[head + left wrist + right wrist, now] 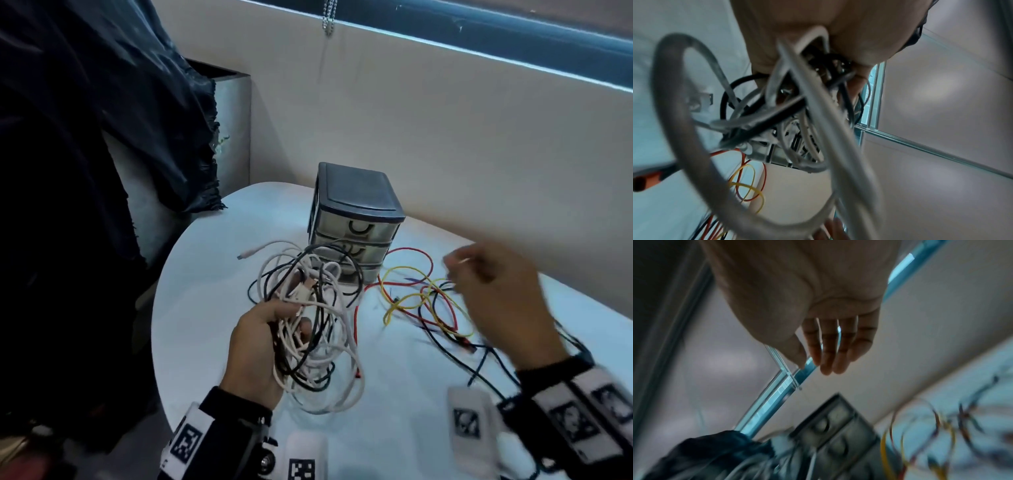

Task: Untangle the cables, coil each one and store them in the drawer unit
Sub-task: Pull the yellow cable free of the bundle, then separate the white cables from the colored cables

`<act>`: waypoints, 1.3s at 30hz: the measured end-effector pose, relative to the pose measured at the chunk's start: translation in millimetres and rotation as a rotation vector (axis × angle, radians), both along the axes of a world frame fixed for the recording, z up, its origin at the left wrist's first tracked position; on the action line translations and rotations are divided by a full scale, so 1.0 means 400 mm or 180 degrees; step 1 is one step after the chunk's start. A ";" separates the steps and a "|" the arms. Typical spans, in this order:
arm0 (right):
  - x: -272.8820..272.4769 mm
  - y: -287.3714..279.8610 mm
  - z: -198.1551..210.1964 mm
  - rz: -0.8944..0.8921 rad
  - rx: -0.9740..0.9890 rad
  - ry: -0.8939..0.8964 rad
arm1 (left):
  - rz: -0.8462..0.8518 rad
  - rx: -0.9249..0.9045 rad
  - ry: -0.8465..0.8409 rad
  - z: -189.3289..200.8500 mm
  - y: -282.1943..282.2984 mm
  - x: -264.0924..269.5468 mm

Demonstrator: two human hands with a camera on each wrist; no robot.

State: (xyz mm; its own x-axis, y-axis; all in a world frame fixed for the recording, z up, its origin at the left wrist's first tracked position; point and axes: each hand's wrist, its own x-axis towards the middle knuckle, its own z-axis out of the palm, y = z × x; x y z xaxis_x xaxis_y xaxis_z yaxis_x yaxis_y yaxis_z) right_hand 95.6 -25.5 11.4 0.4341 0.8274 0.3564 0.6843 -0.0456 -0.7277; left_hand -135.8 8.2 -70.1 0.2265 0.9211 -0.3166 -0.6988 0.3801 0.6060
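Observation:
My left hand [294,317] grips a tangled bundle of white and black cables [318,342], lifted above the front left of the white round table [198,274]. In the left wrist view the same bundle [789,104] hangs from my curled left hand [838,68]. My right hand [479,277] hovers, blurred, over loose red, yellow and black wires [421,301] spread on the table; the right wrist view shows this right hand [818,360] with straight fingers and nothing in them. The grey drawer unit [356,205] stands behind the cables, all drawers closed.
A dark cloth [85,137] hangs at the left beside the table edge. A pale wall [445,137] runs close behind the drawer unit. Two white marker tags [469,425] lie near the front edge. A bead chain [329,17] hangs at the top.

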 end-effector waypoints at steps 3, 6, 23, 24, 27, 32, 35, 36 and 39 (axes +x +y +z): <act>-0.108 -0.032 -0.133 0.0558 -0.0328 0.0618 | -0.0174 0.0116 -0.0018 -0.007 -0.007 0.013; -0.167 -0.063 -0.224 0.0719 -0.0272 0.1256 | -0.0347 0.0075 -0.0202 -0.010 -0.010 0.023; -0.138 -0.094 -0.261 0.0825 -0.0521 0.3075 | -0.1300 -0.0149 -0.0668 -0.069 -0.013 0.009; -0.138 -0.096 -0.261 0.0872 -0.0531 0.3058 | -0.1295 -0.0199 -0.0541 -0.067 -0.009 0.011; -0.146 -0.103 -0.258 0.1053 -0.0482 0.3110 | -0.1072 -0.0501 -0.0508 -0.054 -0.007 0.032; -0.164 -0.117 -0.247 0.1254 -0.0145 0.2749 | -0.1133 -0.0248 -0.0503 -0.014 -0.033 0.073; -0.166 -0.118 -0.240 0.1110 -0.0014 0.2389 | -0.1250 0.0115 0.0081 -0.024 -0.036 0.082; -0.165 -0.118 -0.236 0.1073 0.0017 0.2356 | -0.1301 0.0194 0.0210 -0.031 -0.037 0.083; -0.163 -0.113 -0.231 0.1034 0.0037 0.2370 | -0.1417 0.0321 0.0273 -0.041 -0.045 0.077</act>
State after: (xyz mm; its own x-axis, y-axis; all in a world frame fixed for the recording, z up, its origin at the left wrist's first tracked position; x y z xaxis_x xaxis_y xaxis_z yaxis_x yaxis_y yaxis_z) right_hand 30.3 -70.9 -80.8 0.2995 0.9509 0.0782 -0.0016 0.0824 -0.9966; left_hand -105.1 -9.6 -86.4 0.5838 0.7673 -0.2653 -0.4266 0.5680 0.7038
